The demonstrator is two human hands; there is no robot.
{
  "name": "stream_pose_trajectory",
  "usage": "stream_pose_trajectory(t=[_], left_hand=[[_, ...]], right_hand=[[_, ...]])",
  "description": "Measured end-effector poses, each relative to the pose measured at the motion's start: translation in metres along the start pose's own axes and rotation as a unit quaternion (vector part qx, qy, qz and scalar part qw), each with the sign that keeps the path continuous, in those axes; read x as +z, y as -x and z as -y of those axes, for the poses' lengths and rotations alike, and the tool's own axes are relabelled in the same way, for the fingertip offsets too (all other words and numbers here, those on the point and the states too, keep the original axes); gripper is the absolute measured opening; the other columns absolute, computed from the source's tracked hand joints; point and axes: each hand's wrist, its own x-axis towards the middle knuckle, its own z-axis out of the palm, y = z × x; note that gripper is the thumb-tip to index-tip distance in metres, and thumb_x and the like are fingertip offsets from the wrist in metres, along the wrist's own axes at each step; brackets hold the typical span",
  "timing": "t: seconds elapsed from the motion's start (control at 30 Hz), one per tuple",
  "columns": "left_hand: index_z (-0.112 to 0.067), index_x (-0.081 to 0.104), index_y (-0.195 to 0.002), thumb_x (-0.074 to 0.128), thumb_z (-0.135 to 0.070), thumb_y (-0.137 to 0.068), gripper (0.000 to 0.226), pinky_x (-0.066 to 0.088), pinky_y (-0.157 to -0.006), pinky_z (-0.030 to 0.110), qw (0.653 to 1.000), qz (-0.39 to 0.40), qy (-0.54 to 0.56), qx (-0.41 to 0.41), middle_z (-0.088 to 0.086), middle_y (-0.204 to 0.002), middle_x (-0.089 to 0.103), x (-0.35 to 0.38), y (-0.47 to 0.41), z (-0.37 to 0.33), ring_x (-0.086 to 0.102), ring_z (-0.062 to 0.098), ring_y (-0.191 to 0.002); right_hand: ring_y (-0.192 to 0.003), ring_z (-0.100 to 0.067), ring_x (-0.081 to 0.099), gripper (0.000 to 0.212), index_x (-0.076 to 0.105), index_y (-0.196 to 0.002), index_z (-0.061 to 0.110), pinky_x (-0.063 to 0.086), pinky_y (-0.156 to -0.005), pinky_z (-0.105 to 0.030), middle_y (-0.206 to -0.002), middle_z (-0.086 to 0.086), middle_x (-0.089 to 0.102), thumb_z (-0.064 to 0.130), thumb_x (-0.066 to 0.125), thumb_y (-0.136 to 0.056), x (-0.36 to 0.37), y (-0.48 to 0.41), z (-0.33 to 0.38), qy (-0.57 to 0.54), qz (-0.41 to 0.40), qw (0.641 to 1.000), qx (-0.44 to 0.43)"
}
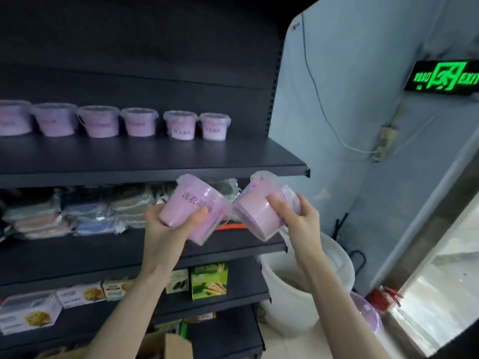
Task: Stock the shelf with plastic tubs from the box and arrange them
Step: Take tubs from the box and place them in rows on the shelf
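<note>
Dark shop shelving fills the view beside a pale blue wall with a lit green exit sign. On the upper shelf a row of tubs already stands at the back, leaving the front strip and the right end bare. Below its edge, the left hand grips a pink tub, fingers curled round its lower body. The right hand grips a second tub the same way. Both tubs tilt, rims close together; contact cannot be judged. Carrying one per hand likely halves the trips from the cardboard box low in view.
</note>
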Motion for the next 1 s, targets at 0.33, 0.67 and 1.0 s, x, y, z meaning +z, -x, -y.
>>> stream_pose_trajectory(t=[0.33, 0.67, 1.0], left_hand=[[-0.021, 0.039, -0.124, 0.085, -0.048, -0.047, 0.094, 0.049, -0.086, 0.025, 0.997, -0.034, -0.052, 0.055, -0.001, -0.115, 0.056, 0.106, -0.171, -0.022, 0.058, 0.01, -0.102], [-0.012, 0.025, -0.136, 0.068, -0.064, -0.066, 0.096, 0.04, -0.098, 0.038, 0.976, 0.038, -0.213, -0.01, 0.004, -0.128, 0.05, 0.2, -0.281, -0.003, 0.048, 0.028, -0.12], [-0.03, 0.035, -0.139, 0.058, -0.056, -0.081, 0.068, 0.039, -0.093, 0.037, 0.835, 0.001, -0.525, 0.166, 0.012, -0.13, 0.029, 0.231, -0.331, 0.007, 0.035, 0.03, -0.121]], right_hand=[[-0.066, -0.006, 0.065, 0.023, 0.066, -0.091, 0.017, 0.048, -0.057, -0.016, -0.078, 0.006, 0.07, 0.019, 0.08, -0.073, -0.011, -0.196, 0.013, 0.049, 0.014, 0.996, -0.071], [-0.081, -0.021, 0.069, 0.029, 0.064, -0.091, 0.022, 0.056, -0.073, -0.036, -0.094, -0.007, 0.071, 0.024, 0.083, -0.068, -0.022, -0.338, -0.04, 0.112, 0.017, 0.992, -0.052], [-0.092, -0.019, 0.066, 0.056, 0.066, -0.101, 0.02, 0.056, -0.082, -0.04, -0.107, -0.005, 0.065, 0.042, 0.082, -0.052, -0.032, -0.439, -0.069, 0.151, 0.091, 0.982, -0.066]])
